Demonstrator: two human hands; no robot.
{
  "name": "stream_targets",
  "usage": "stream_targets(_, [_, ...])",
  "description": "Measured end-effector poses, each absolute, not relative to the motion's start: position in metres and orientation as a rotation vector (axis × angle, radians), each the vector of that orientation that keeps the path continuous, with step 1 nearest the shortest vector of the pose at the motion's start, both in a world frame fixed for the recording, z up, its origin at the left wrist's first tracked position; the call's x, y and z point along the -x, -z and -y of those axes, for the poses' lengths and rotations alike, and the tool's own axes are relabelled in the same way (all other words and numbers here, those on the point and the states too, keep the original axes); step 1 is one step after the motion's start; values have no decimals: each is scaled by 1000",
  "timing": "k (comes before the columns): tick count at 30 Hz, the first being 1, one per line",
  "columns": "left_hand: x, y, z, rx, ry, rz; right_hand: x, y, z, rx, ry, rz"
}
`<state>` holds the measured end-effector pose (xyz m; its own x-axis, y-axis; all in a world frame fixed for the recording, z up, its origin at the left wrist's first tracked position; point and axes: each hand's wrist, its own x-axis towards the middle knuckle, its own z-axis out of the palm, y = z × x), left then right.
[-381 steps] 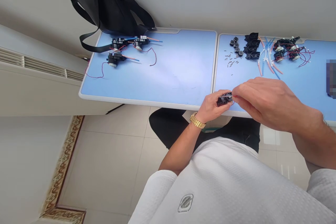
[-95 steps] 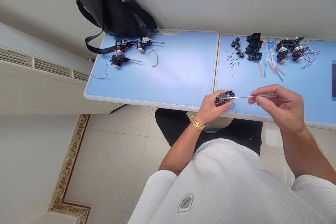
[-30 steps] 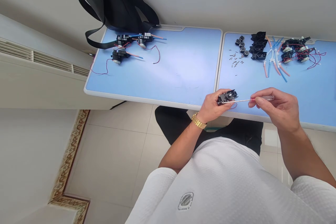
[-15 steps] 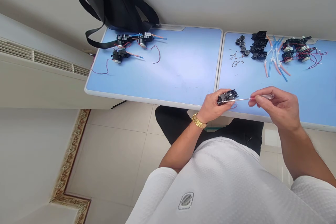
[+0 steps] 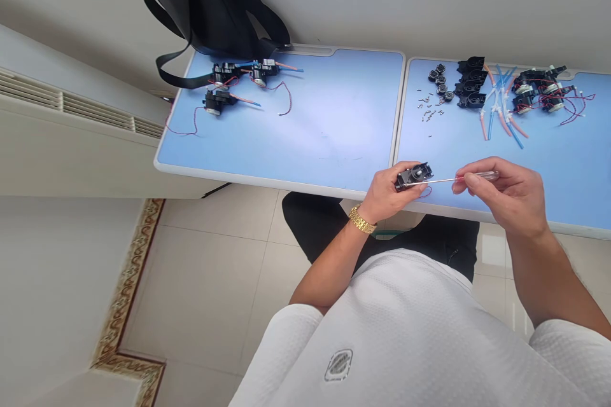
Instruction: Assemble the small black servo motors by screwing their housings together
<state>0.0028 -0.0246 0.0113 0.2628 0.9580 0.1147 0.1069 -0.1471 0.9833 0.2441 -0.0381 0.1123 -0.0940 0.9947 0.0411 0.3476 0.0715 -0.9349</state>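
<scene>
Motor housing [image 5: 414, 176] sits just over the front edge of the right-hand table [image 5: 548, 159], pinched between the thumb and fingers of the left hand [image 5: 386, 193], with a red wire looping below it. A gold watch [image 5: 361, 220] circles that wrist. Further right, the right hand [image 5: 506, 194] pinches the clear, red-marked handle of a thin screwdriver [image 5: 477, 178] between thumb and fingertips, its shaft reaching the housing; the tip is too small to make out. From the left, a radiator [image 5: 57, 121] stands beside the left-hand table [image 5: 334, 121], which carries three wired motors [image 5: 219, 102] near a black backpack [image 5: 214, 6]. The right-hand table holds tiny screws [image 5: 428, 116], round black parts [image 5: 440, 86], black casings [image 5: 471, 82], blue and orange tubes [image 5: 501, 117] and more wired motors [image 5: 537, 92]
</scene>
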Motion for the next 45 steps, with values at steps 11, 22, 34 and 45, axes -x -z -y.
stream_targets(11, [-4, -12, 25, -1490, -1040, -1065, -247, -109, 38, 1387, -1011, 1589])
stream_targets(22, [-4, -15, 26, -1485, -1034, -1072, -245, -110, 37, 1375, -1031, 1589])
stream_targets(34, [-4, -14, 25, -1495, -1064, -1053, -246, -112, 39, 1340, -955, 1678])
stream_targets(45, [-5, -11, 26, -1510, -1050, -1050, -246, -114, 45, 1271, -782, 1755])
